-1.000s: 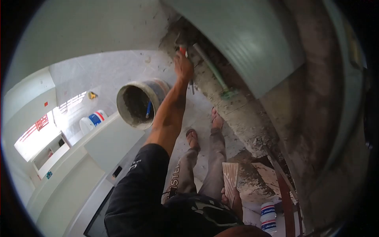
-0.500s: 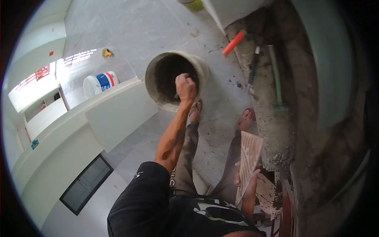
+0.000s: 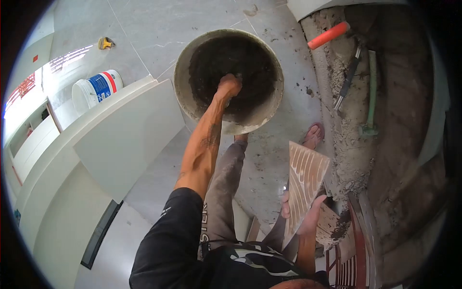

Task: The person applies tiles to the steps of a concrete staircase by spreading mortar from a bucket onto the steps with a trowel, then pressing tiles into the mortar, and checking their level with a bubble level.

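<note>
My left hand reaches down into a large mortar-crusted bucket with dark wet mix inside. Its fingers are curled closed; a small greyish bit shows below them, but what they grip is hidden. At lower right, my right hand holds a cut piece of tile by its lower part, thumb on one side and fingers on the other. The tile's ridged back faces up, with pale smears across the ridges.
Along the rough mortar ledge on the right lie an orange-handled tool, a black-gripped metal tool and a green hammer. A white pail lies left, beyond a low white partition. A yellow object sits on the floor.
The view has moved closer over the bucket, which now looks larger. My left hand is still inside it, deeper towards the mix. The tile stays in my right hand, its ridged face turned more upward.
</note>
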`<state>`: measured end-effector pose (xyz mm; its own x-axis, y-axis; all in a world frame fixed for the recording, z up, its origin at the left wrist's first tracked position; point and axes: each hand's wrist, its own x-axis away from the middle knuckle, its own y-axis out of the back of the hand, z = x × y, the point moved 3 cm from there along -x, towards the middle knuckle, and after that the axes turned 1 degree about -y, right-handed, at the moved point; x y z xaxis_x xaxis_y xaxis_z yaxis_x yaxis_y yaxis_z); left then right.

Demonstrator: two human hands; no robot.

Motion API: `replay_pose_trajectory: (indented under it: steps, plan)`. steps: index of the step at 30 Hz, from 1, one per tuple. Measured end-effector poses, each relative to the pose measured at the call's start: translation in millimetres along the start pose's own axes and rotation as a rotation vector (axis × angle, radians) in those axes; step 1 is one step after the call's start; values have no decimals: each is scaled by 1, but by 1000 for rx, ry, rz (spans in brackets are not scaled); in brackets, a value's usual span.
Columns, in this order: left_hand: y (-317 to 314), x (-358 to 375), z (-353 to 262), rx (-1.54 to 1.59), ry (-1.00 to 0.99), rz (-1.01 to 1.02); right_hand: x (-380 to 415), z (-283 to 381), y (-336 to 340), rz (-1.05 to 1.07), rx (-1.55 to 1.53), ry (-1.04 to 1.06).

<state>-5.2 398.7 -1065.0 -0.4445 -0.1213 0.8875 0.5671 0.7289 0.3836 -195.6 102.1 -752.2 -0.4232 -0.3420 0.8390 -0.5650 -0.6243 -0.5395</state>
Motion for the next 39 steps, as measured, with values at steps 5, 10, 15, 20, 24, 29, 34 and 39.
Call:
replay_pose_trajectory:
  steps: [5, 10, 15, 20, 24, 29, 34, 39]
  plan:
    - [0, 60, -10, -335, -267, -158, -15, 18, -57, -69, 327, 172]
    - [15, 72, -22, -230, -232, -219, -34, 28, -82, 20, 232, 125]
    - [-36, 55, -47, -135, -310, -227, -62, 49, -91, 91, 196, 208]
    - [-44, 49, -44, -43, -463, -259, -75, 61, -90, 1, 334, 302]
    - [-6, 81, -29, 249, -269, 39, -95, 68, -90, -57, 300, 283]
    - [33, 146, -15, 639, -168, 247, -110, 71, -96, -145, 340, 349]
    - [86, 223, 9, 707, -219, 271, -99, 66, -126, -25, 326, 282]
    - [145, 322, 14, 644, -278, 182, -79, 50, -160, 80, 315, 177]
